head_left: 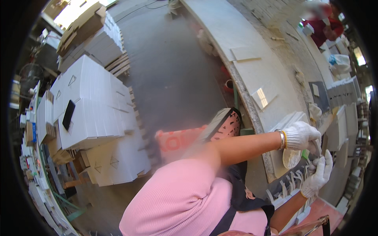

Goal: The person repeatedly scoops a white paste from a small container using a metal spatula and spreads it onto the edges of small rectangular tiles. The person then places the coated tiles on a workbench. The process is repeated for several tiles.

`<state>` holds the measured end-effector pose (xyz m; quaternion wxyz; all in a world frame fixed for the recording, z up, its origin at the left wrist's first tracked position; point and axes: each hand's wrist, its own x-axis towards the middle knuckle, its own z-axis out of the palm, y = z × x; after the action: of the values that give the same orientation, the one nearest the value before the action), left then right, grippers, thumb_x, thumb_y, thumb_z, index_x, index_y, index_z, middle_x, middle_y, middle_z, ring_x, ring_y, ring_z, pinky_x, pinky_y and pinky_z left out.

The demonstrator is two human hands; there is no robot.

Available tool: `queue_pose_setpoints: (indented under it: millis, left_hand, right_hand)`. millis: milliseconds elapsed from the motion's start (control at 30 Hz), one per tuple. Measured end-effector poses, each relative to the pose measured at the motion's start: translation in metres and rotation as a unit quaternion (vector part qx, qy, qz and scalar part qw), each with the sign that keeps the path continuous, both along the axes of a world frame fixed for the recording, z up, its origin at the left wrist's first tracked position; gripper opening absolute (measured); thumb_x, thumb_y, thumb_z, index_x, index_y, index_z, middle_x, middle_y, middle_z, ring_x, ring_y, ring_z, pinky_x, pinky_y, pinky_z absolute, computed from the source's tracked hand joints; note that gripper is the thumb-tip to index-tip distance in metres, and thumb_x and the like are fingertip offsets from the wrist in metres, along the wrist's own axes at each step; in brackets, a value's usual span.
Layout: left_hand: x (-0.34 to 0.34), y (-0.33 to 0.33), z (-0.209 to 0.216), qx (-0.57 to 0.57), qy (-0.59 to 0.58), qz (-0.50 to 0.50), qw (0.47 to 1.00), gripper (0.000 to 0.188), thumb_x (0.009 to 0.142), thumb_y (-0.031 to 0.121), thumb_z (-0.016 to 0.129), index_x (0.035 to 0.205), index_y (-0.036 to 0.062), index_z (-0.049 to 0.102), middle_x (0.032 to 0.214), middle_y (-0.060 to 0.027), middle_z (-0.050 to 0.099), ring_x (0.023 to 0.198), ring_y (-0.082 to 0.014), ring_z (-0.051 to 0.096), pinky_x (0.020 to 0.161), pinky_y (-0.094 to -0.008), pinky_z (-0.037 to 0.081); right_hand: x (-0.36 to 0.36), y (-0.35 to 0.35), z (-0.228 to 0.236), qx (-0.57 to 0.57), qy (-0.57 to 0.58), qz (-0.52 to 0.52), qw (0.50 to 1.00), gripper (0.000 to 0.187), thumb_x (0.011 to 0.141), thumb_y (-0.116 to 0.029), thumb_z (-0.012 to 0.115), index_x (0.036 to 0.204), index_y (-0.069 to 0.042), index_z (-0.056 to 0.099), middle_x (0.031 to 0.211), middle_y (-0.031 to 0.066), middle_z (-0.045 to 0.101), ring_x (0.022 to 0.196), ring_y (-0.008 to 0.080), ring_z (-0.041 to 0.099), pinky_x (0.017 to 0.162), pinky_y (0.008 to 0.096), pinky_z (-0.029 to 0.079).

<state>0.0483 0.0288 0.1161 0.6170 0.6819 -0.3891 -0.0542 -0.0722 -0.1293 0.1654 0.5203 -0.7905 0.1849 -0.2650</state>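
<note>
My left hand (301, 135), in a white knit glove with a bracelet at the wrist, reaches over the right end of the workbench. Its fingers are closed and point down toward my right hand (317, 177), also gloved in white. The right hand's thumb and some fingers come together, with one finger raised. Whatever small thing lies between the fingertips is too small to make out. Beside the left wrist is a round whitish container (291, 158), with a bit of green (305, 154) near it. Several curved white strips (291, 183) stand in a row below the hands.
The long workbench (220, 27) carries a flat white piece (245, 53) and a stack of white sheets (289, 119). White box stacks (94, 102) stand at left, a black phone (68, 115) on one. A pinkish-red printed crate (177, 142) sits by me. Another person (328, 29) is at far right.
</note>
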Motion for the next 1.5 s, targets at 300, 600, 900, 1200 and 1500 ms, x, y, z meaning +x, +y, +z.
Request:
queue_pose_setpoints:
  millis: [300,600,900,1200,1500]
  left_hand:
    - [-0.005,-0.002,-0.011,-0.051,0.115,-0.03,0.992,0.022,0.085,-0.003,0.069,0.104,0.0064,0.074,0.103,-0.0078,0.076,0.094,-0.014,0.071,0.082,-0.0301,0.057]
    - [-0.008,0.006,-0.006,-0.033,0.062,0.021,0.997,0.023,0.086,-0.006,0.068,0.107,0.0019,0.074,0.098,-0.0049,0.074,0.089,-0.0105,0.066,0.081,-0.0275,0.054]
    - [-0.009,0.007,-0.008,-0.045,0.057,0.017,0.997,0.024,0.084,-0.005,0.072,0.108,0.0018,0.073,0.098,-0.0067,0.075,0.088,-0.013,0.069,0.08,-0.0289,0.055]
    - [0.004,0.011,-0.029,-0.085,0.142,0.008,0.986,0.026,0.092,-0.003,0.066,0.118,-0.0017,0.068,0.11,-0.0081,0.073,0.103,-0.0159,0.066,0.094,-0.031,0.053]
    - [0.019,0.023,-0.038,-0.033,0.07,0.141,0.987,0.027,0.094,0.009,0.069,0.119,-0.0033,0.069,0.114,-0.0094,0.072,0.106,-0.0212,0.066,0.099,-0.0355,0.051]
  right_hand:
    - [-0.024,0.001,0.022,0.035,-0.041,0.004,0.999,0.025,0.099,-0.005,0.06,0.123,-0.002,0.068,0.081,0.0037,0.065,0.061,0.0075,0.054,0.054,0.0207,0.042]
    - [-0.017,0.011,0.021,0.069,0.006,0.022,0.997,0.023,0.098,-0.006,0.063,0.119,-0.004,0.071,0.082,0.0039,0.069,0.063,0.0078,0.062,0.057,0.0206,0.049]
    - [-0.015,0.014,0.008,-0.026,-0.03,0.057,0.998,0.025,0.097,0.0,0.063,0.121,-0.001,0.071,0.095,0.0035,0.071,0.075,0.0073,0.064,0.068,0.0232,0.053]
    - [-0.056,-0.02,0.009,0.046,-0.127,-0.002,0.991,0.03,0.099,-0.006,0.064,0.129,-0.003,0.067,0.098,0.0014,0.07,0.084,0.0074,0.064,0.077,0.0245,0.053]
    - [-0.221,-0.1,-0.031,0.153,-0.089,-0.338,0.924,0.032,0.101,-0.016,0.064,0.13,-0.004,0.062,0.094,0.0073,0.074,0.074,0.0124,0.068,0.065,0.0251,0.052]
